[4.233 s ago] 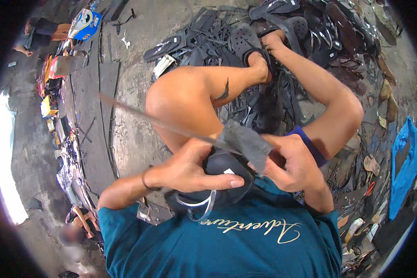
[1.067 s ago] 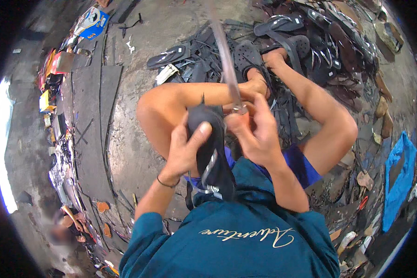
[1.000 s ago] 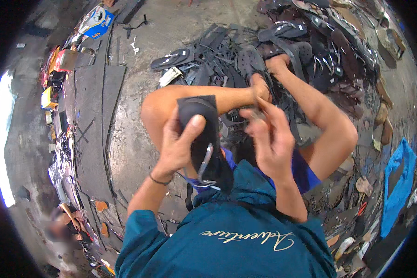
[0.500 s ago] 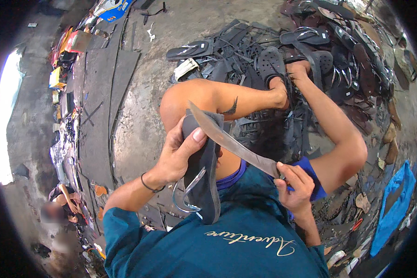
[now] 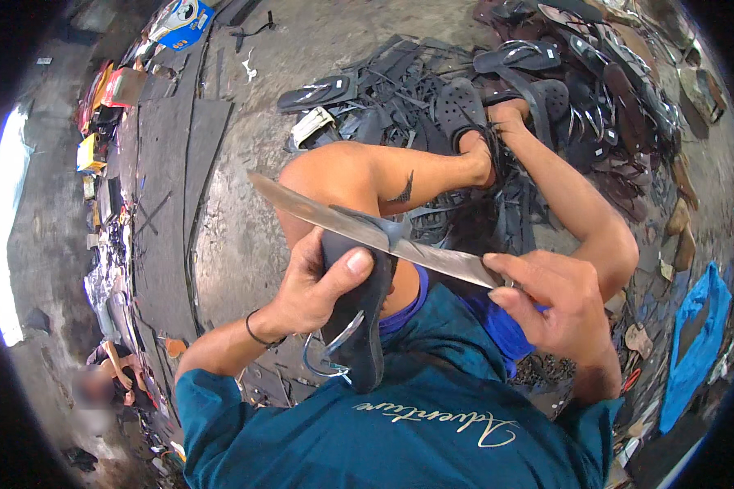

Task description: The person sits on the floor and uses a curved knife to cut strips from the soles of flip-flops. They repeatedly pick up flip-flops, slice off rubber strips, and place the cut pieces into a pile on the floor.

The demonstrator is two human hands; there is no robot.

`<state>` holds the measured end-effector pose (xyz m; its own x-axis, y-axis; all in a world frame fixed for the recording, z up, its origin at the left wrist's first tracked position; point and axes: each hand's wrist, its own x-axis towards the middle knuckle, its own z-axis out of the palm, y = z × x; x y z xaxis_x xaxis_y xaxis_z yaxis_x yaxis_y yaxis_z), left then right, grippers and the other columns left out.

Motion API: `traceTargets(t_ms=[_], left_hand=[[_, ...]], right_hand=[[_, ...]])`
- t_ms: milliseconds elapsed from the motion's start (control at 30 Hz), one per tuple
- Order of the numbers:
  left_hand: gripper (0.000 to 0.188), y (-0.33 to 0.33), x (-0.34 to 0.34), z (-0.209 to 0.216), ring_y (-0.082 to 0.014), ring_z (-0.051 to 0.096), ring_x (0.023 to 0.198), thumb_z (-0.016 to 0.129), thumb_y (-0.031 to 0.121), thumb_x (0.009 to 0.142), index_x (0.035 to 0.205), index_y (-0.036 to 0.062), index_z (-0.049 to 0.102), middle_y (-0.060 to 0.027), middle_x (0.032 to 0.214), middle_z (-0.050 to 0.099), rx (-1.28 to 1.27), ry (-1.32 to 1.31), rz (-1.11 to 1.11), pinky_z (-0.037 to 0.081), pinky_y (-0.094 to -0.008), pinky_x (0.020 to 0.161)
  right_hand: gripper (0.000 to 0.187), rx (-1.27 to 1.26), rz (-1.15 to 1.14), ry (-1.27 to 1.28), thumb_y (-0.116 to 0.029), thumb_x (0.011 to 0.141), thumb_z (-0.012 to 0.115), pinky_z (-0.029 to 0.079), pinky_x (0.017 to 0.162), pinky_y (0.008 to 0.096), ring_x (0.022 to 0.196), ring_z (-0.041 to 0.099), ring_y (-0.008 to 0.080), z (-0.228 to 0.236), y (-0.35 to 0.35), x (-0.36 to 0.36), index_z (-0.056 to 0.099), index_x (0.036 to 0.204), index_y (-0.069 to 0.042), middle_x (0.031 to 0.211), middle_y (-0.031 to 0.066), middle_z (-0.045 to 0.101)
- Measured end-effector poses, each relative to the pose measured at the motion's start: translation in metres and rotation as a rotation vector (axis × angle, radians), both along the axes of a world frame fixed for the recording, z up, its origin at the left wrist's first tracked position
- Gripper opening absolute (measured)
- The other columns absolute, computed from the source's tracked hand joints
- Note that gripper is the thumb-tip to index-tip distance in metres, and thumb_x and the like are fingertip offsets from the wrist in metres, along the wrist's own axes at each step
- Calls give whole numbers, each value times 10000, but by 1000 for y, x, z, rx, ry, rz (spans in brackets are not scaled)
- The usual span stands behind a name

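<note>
In my left hand (image 5: 322, 281) is a black flip-flop (image 5: 359, 314), thumb on top and the other fingers mostly hidden under it. Its toe end points away from me, and the shiny straps hang by my wrist. A long, curved knife (image 5: 326, 216) lies across the far end of the sole, its tip out to the left beyond my knee. My right hand (image 5: 550, 301) grips the knife at its right end, so the handle is mostly covered. Against the blade's middle, a small dark flap (image 5: 395, 232) shows at the sole's edge.
Black rubber scraps (image 5: 391, 90) cover the floor around my feet. Finished-looking sandals (image 5: 518, 57) pile up at the upper right. Long dark sheets (image 5: 159, 204) lie along the left, beside boxes (image 5: 91, 153). A blue cloth (image 5: 693, 350) lies at the right; another person (image 5: 114, 367) is at the far left.
My right hand has moved up and to the right. The knife has swung flatter, its tip going left, and now crosses the flip-flop's far end. My left hand keeps nearly the same place.
</note>
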<state>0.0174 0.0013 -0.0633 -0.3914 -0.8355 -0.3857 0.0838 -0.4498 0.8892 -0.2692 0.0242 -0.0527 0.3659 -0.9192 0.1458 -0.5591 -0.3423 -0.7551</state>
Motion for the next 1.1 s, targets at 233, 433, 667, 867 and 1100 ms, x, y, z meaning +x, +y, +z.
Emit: traceTargets(t_ms=[233,433,667,867,1100], left_hand=[[358,1,-8,0,-117,596,965,631,250,942,1186,7,538,-63,1061,629,-7,-46,-171,503,-290,842],[438,-13,-22,22,-153,602,962,663,283,908,1211,-14,553,-71,1052,640,-179,-186,-333,482,-310,861],[389,-59,-10,77,-194,661,789,794,315,794,992,12,652,-43,815,669,-718,-162,-546,498,-308,775],[591,38,-50,-39,-203,575,1039,637,452,880,1247,12,491,-105,1189,576,100,501,127,483,-356,884],[410,-39,-110,-27,-195,629,951,535,444,959,1129,71,547,-82,1013,627,54,612,607,547,-354,822]], right_hand=[[239,123,131,-56,-229,842,702,499,565,363,614,629,291,14,-35,10,704,1000,-50,742,140,657],[278,375,385,-428,-191,932,601,475,621,280,679,636,155,-1,-66,16,669,1146,-28,744,104,679],[404,340,130,-687,-193,996,515,447,646,213,684,510,58,-29,-30,7,513,1368,-36,790,-17,585],[429,423,-5,-913,-187,986,541,459,645,221,696,507,68,-53,3,26,494,1380,-23,797,-6,562],[407,-124,-407,-477,-133,857,701,432,523,266,556,512,159,-73,26,40,604,1229,1,775,88,593]])
